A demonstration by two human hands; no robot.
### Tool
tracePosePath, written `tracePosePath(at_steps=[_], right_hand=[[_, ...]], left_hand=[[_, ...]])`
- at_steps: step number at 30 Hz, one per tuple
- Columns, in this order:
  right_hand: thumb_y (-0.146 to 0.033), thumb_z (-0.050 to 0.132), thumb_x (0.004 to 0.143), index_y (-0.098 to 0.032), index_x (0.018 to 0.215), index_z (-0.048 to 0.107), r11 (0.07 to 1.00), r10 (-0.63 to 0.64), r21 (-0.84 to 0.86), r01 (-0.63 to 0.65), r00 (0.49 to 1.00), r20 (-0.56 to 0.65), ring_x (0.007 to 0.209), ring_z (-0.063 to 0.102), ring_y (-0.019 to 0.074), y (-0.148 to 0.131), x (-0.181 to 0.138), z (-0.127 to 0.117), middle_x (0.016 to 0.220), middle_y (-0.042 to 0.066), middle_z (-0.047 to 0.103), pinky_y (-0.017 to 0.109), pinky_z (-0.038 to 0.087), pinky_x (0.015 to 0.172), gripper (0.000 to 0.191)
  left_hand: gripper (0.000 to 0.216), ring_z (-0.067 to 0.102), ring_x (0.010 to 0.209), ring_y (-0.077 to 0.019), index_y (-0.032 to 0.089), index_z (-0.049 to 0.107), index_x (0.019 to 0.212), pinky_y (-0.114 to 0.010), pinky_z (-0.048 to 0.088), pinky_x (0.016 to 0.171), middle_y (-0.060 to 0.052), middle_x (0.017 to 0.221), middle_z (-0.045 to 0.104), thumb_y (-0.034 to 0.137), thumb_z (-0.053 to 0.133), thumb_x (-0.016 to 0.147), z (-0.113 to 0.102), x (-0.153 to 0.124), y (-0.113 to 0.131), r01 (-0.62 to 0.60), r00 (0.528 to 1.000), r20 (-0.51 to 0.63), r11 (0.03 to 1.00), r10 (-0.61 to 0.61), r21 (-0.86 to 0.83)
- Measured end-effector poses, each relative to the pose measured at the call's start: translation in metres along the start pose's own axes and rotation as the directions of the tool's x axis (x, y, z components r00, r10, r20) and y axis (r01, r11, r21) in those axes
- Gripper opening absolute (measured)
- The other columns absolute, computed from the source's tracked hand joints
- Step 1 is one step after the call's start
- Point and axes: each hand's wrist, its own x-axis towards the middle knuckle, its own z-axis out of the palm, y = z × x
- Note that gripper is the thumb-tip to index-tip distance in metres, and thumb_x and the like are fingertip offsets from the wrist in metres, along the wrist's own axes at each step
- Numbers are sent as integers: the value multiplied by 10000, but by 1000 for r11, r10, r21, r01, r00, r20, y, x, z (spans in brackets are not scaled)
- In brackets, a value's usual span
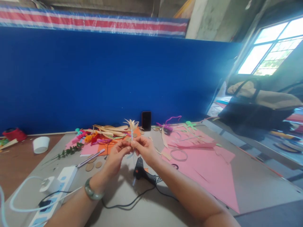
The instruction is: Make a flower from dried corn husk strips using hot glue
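Observation:
A straw-coloured craft flower (132, 124) with thin pointed petals stands upright above my hands on a pale, whitish stem (132, 135). My left hand (118, 153) is closed, its fingertips pinched about the lower stem. From the other side, my right hand (145, 150) pinches the same stem with thumb and fingers, touching the left fingertips. The fingers hide part of the stem, and a thin end hangs below them. Just under the hands lies a black hot glue gun (139, 170), with a clear glue stick near it.
On the left are a white power strip (63, 183), a white cup (41, 145), wooden discs (89, 167) and a green leafy sprig (68, 152). Dried husk strips (111, 130) lie behind. Pink paper (208, 170) covers the right; a dark phone (146, 120) leans against the blue partition (113, 75).

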Motion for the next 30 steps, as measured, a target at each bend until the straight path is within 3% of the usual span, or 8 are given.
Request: tracePosePath(at_steps=[3,6,18,25,30], right_hand=[[-330,657,777,-152,716,614,1000,9,7,-9,1000,3,404,440,58,1,0,0,512,-48,547,190,338,409,193],[-327,676,760,-147,723,632,999,33,-3,-33,999,17,401,435,51,3,2,-2,526,-48,558,186,338,402,189],[-321,702,750,-149,720,650,1000,26,-2,-25,997,79,409,455,54,4,5,-7,523,-42,574,184,349,408,182],[-293,648,757,-146,710,635,999,28,-33,-25,996,89,418,472,62,-3,2,-3,524,-45,562,196,376,431,155],[-258,623,754,-151,756,638,996,40,-84,-33,996,82,449,490,72,-10,-3,2,549,-44,561,207,402,458,108]], left_hand=[[192,625,680,-147,147,605,734,-288,483,718,-24,687,668,245,762,684,4,-2,1,47,992,121,998,-42,-41],[219,630,650,-130,147,596,746,-270,502,683,-22,695,675,255,777,685,4,-3,1,84,984,165,994,-72,-67],[264,567,513,-77,143,582,790,-188,471,505,-4,620,647,334,750,723,0,-4,-1,115,991,69,991,-111,-64],[327,578,484,-91,155,543,835,-197,490,472,21,576,629,345,765,688,3,-7,-2,31,994,-111,999,-27,36],[376,590,494,-109,163,548,943,-221,518,464,41,576,609,351,755,693,2,-6,-2,-48,988,-139,994,62,97]])
